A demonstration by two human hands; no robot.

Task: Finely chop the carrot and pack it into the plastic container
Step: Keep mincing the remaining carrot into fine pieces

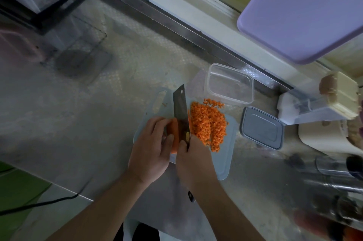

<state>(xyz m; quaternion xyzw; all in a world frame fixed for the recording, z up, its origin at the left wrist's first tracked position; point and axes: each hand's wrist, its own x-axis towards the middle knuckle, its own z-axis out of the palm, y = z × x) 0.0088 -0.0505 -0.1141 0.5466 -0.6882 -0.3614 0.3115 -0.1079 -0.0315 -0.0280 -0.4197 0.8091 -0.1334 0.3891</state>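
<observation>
Left hand (152, 149) curls over the uncut carrot piece (173, 136) mid-board; right hand (193, 159) grips the cleaver (181, 112), its blade against the carrot.

Risk, judged: fingertips sit just beside the edge, so a slip on the smooth carrot could nick them. Fine orange dice (209, 122) heaped toward the cutting board's (223, 164) far right edge may spill.

Clear, rigid plastic container (228, 84) empty just beyond the board; grey lid (262, 127) beside it on the tabletop.

Left hand (151, 146) holds carrot (173, 134); right hand (193, 160) grips cleaver (181, 114) beside it; diced pile (208, 124) right of the cleaver.
</observation>
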